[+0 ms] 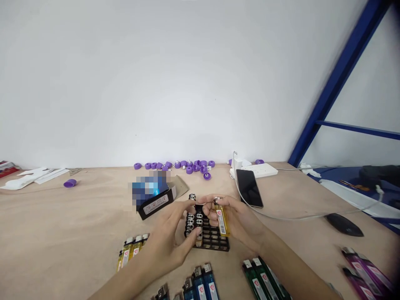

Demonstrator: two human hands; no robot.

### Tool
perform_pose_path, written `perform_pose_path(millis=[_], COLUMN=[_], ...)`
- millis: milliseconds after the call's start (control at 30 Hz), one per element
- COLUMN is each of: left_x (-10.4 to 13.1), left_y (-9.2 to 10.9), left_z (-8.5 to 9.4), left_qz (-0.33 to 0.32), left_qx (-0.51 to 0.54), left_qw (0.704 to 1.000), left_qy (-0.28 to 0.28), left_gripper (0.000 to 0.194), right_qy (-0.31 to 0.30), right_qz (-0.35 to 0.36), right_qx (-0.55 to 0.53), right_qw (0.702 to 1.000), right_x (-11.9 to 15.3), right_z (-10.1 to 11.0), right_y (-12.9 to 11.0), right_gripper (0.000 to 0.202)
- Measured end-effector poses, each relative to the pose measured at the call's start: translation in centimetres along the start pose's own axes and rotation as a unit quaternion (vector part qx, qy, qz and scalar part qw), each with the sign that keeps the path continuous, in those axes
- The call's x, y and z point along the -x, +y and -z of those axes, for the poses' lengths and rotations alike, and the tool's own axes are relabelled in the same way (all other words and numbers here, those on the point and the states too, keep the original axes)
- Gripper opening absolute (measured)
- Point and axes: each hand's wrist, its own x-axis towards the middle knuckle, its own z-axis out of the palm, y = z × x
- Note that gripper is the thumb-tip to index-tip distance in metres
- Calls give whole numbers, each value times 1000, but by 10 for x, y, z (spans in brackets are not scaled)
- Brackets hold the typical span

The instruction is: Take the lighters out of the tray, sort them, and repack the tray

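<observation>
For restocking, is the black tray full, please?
Partly full: lighters stand along the left of the black tray; visible right-hand slots look empty.

There is one phone, one computer mouse, one power strip, one black tray and one box. One yellow lighter is held apart from the others. Overlaps and the picture's edge make the rest approximate: four yellow lighters at the left, three blue lighters, three green lighters, three purple lighters, eight lighters in the tray, and twenty purple caps.
</observation>
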Motion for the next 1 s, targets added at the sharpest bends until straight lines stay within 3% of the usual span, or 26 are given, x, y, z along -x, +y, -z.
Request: perform_pose_path(millis=[100,167,233,300,367,467,633,700,800,867,933,1000], left_x=[11,17,21,21,22,25,27,21,8,1,-3,-2], left_y=[19,29,36,41,43,43,39,36,27,16,4,-7], left_z=[-12,-24,-34,-40,-37,-26,-22,-23,-17,-9,-3,-2], left_qz=[90,182,253,275,271,282,243,237,214,165,113,75], left_qx=[95,199,322,410,427,369,252,251,252,192,96,7], left_qw=[991,962,906,861,851,872,932,934,942,967,988,997], left_qy=[17,-44,-105,-123,-143,-155,-94,-86,-60,-13,35,33], left_gripper=[13,34,55,68,70,64,65,63,54,44,31,29], right_qy=[-22,-30,-35,-29,-11,9,66,81,76,107,164,200], right_qz=[-1,12,26,32,43,77,122,136,120,136,170,177], right_qx=[-84,-113,-135,-125,-45,156,392,412,402,404,426,459], right_qw=[996,993,990,991,998,985,910,898,904,898,873,848], right_x=[4,9,17,24,31,35,31,30,27,23,16,8], right_z=[-12,-25,-39,-52,-61,-62,-49,-45,-38,-28,-13,4], right_y=[3,4,6,8,10,8,-5,-11,-18,-23,-26,-24], right_gripper=[34,32,25,17,14,19,29,28,19,23,28,27])
